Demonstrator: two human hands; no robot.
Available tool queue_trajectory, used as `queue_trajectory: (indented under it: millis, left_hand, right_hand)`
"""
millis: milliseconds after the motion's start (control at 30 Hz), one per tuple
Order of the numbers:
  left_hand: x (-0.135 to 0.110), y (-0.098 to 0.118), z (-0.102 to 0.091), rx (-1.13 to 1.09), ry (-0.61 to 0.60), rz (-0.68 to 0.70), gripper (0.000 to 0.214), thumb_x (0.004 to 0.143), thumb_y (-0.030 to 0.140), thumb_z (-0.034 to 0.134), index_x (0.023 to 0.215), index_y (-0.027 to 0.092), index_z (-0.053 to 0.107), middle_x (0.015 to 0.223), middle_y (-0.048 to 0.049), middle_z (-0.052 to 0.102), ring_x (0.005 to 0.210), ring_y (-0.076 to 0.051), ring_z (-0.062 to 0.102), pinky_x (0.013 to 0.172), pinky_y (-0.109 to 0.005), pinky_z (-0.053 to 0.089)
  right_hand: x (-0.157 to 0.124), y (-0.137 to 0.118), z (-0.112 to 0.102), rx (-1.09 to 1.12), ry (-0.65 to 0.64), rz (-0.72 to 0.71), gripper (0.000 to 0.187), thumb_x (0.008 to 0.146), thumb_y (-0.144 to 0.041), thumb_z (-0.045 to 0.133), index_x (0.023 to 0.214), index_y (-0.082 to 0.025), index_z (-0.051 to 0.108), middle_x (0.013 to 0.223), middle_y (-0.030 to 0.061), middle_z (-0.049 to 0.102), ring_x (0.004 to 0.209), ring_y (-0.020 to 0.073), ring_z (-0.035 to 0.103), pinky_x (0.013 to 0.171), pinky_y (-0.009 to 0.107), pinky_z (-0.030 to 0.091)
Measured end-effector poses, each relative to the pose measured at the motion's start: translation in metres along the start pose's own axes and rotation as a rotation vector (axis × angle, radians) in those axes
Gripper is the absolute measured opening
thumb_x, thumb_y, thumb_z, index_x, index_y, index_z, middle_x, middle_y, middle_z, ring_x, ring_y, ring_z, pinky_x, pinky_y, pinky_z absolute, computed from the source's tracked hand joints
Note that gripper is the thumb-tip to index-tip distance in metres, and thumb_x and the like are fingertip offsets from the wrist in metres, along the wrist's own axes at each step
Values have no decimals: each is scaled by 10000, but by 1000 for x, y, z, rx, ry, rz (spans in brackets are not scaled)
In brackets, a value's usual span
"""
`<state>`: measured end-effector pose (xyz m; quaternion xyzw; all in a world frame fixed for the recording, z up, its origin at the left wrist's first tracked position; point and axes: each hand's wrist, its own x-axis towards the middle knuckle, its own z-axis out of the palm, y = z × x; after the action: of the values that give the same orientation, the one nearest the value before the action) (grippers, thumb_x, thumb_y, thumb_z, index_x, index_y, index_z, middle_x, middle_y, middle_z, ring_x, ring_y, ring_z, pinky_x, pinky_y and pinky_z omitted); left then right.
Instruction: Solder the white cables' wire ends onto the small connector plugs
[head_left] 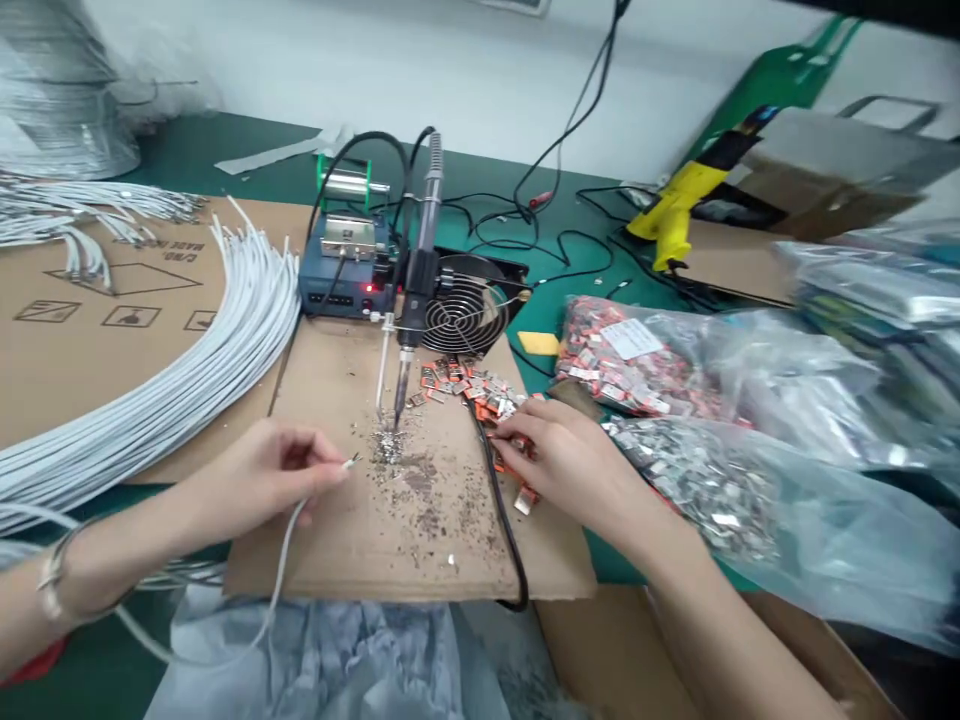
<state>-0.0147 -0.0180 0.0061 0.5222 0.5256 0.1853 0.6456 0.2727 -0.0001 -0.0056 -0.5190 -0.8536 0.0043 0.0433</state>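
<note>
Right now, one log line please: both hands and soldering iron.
left hand: pinching white cable; right hand: at orange-and-metal connectors; soldering iron: tip down

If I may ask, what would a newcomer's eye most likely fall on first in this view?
Probably the soldering iron, mounted tip-down over the cardboard near the middle. Next might be the thick bundle of white cables curving across the left, and the bright yellow tool at upper right. Nearer the viewer, the left hand pinches a single white cable, while the right hand is at the orange-and-metal connectors.
</note>
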Motion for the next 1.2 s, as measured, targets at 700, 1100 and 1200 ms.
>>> queue_trajectory:
  millis: [700,1100,1200]
  left_hand:
    - [41,11,-5,-63,-203,-29,213,725,255,664,870,100,655,558,47,514,486,-77,477,438,-197,489]
    - [40,10,-4,-63,-189,-39,172,728,216,635,874,131,668,531,56,529,435,-73,499,419,-181,482]
    - [40,10,-3,-54,-188,-41,178,729,215,632,882,131,665,519,59,519,435,-74,491,421,-180,483]
  right_hand:
    - [30,-72,20,1649,-208,482,230,648,-258,741,800,-131,625,644,9,646,548,98,628,551,225,551]
    - [31,-71,20,1741,-177,479,216,648,-284,765,753,-141,641,600,-1,650,519,75,616,516,165,542]
    - [31,-71,19,1757,-171,477,216,650,-294,765,760,-142,657,603,-2,652,511,74,611,509,168,538]
